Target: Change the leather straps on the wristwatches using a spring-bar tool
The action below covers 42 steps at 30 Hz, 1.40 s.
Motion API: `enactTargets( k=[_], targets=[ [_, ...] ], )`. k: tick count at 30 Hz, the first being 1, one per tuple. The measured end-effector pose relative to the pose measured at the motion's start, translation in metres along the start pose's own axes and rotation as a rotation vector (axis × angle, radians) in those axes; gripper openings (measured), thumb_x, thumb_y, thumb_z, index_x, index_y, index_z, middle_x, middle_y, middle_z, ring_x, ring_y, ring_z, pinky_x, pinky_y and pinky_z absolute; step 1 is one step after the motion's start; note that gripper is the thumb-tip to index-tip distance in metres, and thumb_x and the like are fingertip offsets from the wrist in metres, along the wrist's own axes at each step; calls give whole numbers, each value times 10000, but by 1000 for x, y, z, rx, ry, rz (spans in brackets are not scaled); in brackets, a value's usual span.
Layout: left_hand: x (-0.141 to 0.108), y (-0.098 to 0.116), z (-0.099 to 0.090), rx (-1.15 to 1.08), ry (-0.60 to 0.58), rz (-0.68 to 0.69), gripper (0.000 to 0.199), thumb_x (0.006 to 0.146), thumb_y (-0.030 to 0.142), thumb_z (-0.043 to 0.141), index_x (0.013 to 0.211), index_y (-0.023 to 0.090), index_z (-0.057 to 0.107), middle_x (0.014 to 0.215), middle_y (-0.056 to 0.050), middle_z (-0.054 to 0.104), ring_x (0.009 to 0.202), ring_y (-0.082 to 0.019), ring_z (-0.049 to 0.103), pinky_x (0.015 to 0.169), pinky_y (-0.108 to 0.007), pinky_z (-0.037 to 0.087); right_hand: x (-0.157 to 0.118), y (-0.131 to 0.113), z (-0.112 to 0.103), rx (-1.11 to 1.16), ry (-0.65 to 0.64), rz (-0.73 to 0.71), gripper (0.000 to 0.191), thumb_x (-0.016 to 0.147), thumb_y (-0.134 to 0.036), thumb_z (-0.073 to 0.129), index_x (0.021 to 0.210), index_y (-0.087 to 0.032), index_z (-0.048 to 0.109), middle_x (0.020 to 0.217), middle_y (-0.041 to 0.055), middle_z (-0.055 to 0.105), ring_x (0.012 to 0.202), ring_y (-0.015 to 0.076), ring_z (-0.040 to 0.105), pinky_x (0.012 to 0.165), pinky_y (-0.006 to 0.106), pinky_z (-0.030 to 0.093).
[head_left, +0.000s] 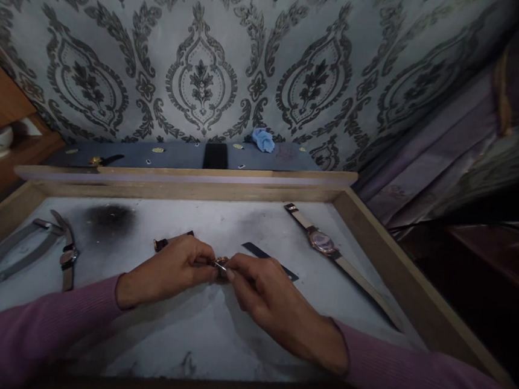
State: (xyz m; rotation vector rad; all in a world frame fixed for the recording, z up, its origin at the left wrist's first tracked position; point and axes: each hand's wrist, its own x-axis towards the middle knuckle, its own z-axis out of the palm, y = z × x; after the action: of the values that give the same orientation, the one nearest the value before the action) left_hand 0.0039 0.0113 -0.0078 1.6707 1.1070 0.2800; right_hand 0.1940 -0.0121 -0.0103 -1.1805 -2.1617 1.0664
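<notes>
Near the middle of the tray, my left hand pinches a small rose-gold and dark watch part, probably a watch case; its details are blurred. My right hand meets it from the other side, fingertips closed on a thin silvery pin-like piece that crosses the watch part. Behind my left hand lies a dark strap with a gold buckle, partly hidden; whether it joins the held part I cannot tell. A flat dark strip lies just behind my right hand.
The wood-framed white tray holds a watch with a long strap at right. At left lie a smaller watch and grey-handled pliers. Beyond the rim are a gold watch, a black flat object and a blue cloth.
</notes>
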Motion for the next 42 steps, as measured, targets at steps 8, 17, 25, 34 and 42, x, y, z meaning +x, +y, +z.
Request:
enactTargets(
  k=[8,17,25,34,42],
  targets=[
    [0,-3,0,13,8,24,245,799,321,548,787,115,679,678,-20,648,622,-126,544,564,-221,408,1,0,0,14,19,-33,266,889,-183,409,625,-186,440,531,-44,420,483,90,359,497,243,260],
    [0,-2,1,56,28,43,259,822,344,555,773,124,681,689,-26,656,639,-134,559,573,-224,421,3,1,2,-28,19,-63,275,879,-125,422,614,-166,480,531,-43,422,487,83,358,496,245,244],
    [0,-1,1,6,-1,23,270,814,368,564,759,124,667,686,-24,650,642,-135,561,570,-223,420,0,2,0,-44,-2,-27,258,890,-151,416,636,-177,452,540,-49,407,494,89,351,518,249,249],
    [0,-2,1,-9,0,20,233,805,332,567,787,126,676,665,-19,641,610,-119,537,547,-212,404,-1,1,-2,-33,3,-21,254,896,-168,410,650,-174,470,546,-45,415,503,89,366,499,240,246],
    [1,-4,2,-7,18,32,229,808,326,564,778,130,677,638,-10,621,598,-116,522,527,-205,390,1,0,-2,-19,11,-40,251,882,-151,417,635,-173,457,546,-46,415,500,85,369,504,236,250]
  ],
)
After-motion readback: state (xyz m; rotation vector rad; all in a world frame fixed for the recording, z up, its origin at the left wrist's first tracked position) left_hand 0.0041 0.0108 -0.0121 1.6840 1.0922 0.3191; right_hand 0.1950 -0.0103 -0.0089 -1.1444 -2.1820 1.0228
